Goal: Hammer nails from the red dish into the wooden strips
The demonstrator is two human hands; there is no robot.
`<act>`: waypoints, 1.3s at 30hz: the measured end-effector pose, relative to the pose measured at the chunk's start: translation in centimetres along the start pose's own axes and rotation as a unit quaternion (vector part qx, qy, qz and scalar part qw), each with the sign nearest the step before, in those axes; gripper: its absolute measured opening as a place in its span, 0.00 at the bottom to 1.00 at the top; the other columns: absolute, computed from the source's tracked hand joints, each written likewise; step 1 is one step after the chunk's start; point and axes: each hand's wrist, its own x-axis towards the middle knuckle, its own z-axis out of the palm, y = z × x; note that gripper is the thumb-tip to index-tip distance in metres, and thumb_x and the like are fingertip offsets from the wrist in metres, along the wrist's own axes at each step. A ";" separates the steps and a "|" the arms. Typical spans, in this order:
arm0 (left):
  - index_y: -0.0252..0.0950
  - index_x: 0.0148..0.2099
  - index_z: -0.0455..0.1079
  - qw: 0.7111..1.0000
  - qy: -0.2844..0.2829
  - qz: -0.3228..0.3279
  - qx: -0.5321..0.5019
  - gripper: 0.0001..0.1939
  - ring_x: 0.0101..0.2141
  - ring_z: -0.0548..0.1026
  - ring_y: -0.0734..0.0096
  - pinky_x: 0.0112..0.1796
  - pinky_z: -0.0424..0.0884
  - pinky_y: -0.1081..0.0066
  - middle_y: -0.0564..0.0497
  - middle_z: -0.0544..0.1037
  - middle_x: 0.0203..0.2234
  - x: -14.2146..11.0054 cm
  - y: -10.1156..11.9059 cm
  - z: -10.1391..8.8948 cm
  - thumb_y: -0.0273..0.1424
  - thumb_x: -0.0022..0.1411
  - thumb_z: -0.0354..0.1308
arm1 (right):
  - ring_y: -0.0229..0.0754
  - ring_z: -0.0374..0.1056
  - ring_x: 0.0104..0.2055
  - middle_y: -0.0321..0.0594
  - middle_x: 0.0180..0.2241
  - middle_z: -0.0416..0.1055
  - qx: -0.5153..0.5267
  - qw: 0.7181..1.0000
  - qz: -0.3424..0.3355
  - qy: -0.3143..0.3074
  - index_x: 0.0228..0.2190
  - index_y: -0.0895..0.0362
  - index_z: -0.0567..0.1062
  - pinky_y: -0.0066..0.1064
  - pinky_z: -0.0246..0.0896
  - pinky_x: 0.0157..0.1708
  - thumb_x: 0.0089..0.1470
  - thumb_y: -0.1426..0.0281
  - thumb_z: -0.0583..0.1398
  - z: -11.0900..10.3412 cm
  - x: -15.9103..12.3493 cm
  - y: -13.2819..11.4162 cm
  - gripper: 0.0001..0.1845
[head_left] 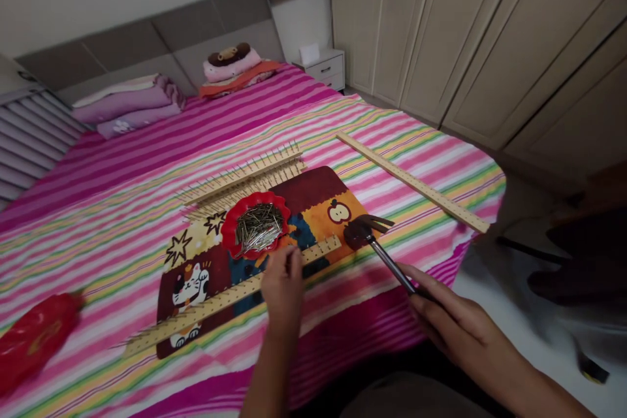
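Note:
My right hand (448, 320) is wrapped round the grip of a claw hammer (389, 262), its dark head over the mat's right part. Curled with fingertips together, my left hand (284, 281) is over a wooden strip (215, 300) studded with rows of nails; what its fingers pinch, if anything, is too small to make out. The strip lies across a patterned mat (313, 189) with cat and apple pictures. Just beyond my left hand, a red scalloped dish (226, 235) holds many loose nails (259, 225).
Nail-studded wooden strips (245, 176) lie together behind the dish. Another wooden strip (411, 181) rests on the bed's right side. A shiny red object (39, 333) is at the left. Folded bedding (132, 101) sits by the headboard; wardrobes (441, 26) stand right.

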 end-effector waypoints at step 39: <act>0.33 0.38 0.73 0.939 -0.159 -0.218 -0.212 0.32 0.25 0.70 0.74 0.28 0.65 0.73 0.52 0.76 0.23 8.5 -6.3 -7.4 0.45 0.31 0.70 | 0.36 0.49 0.19 0.29 0.19 0.53 0.061 0.994 0.090 0.022 0.58 0.56 0.66 0.26 0.46 0.17 0.54 0.55 0.57 0.2 -0.2 2.3 0.33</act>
